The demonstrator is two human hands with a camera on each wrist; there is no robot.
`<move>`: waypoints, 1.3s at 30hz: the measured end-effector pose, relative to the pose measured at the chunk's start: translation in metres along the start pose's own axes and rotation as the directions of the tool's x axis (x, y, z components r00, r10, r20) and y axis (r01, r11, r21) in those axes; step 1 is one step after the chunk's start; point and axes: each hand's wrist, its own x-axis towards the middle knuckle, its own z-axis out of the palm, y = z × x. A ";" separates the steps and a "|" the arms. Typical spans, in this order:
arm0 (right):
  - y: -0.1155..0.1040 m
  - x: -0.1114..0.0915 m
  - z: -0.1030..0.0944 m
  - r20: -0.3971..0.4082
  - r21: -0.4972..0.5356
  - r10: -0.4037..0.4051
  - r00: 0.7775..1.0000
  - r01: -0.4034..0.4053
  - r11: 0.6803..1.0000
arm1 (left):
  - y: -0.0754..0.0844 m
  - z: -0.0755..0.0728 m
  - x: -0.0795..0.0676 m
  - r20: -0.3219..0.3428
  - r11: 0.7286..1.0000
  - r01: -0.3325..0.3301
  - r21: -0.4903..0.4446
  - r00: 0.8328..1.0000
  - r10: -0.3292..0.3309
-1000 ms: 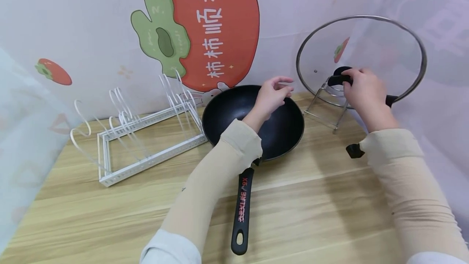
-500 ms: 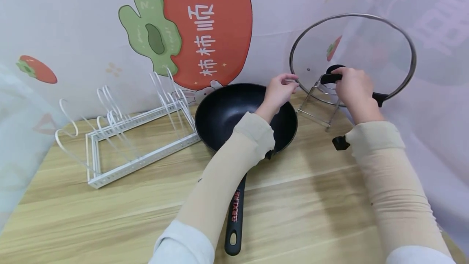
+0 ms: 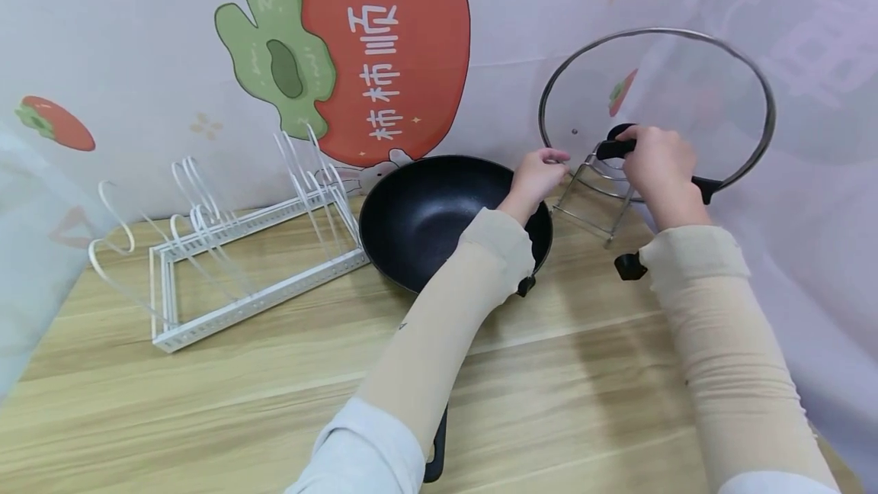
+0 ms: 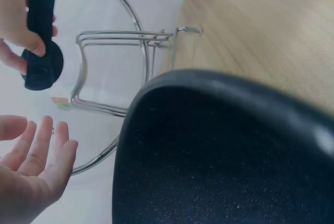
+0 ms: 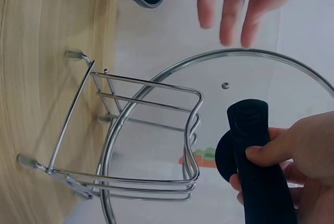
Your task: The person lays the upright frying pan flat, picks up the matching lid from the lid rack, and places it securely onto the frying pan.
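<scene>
A round glass lid (image 3: 693,71) with a metal rim stands upright in a small chrome wire rack (image 5: 194,96) at the right. My right hand (image 3: 660,166) grips the lid's black handle (image 5: 261,166), thumb along its front. In the head view, my left hand (image 3: 535,181) hangs over the right side of a black wok (image 3: 432,212), close to the lid's left edge. Its fingers are loosely extended with nothing in them, as the left wrist view shows the left palm (image 4: 31,182). My left forearm hides most of the wok's handle (image 3: 436,456).
A white dish rack (image 3: 261,303) with upright curved wires stands left of the wok, close against it. Everything rests on a wood-grain table (image 3: 206,410). Behind hangs a pale cloth backdrop (image 3: 507,44) printed with a large red fruit.
My left hand has moved right across the wok toward the lid's left edge. The right hand keeps its grip on the lid handle. The head view has shifted slightly.
</scene>
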 end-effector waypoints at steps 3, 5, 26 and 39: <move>0.001 -0.002 0.001 0.009 0.021 0.015 1.000 -0.015 1.000 | -0.002 0.006 0.002 -0.005 0.999 0.015 0.048 1.000 -0.015; 0.002 -0.004 0.001 0.008 0.036 0.024 1.000 -0.025 0.999 | -0.003 0.009 0.003 -0.004 0.997 0.015 0.076 1.000 -0.014; 0.012 -0.010 -0.003 -0.061 0.045 0.001 0.998 0.002 0.999 | 0.009 0.043 0.011 0.060 0.956 -0.061 0.286 0.997 0.046; 0.009 -0.005 0.001 -0.052 0.078 0.008 0.999 -0.004 0.997 | 0.008 0.050 0.022 0.127 0.908 -0.095 0.408 0.991 0.047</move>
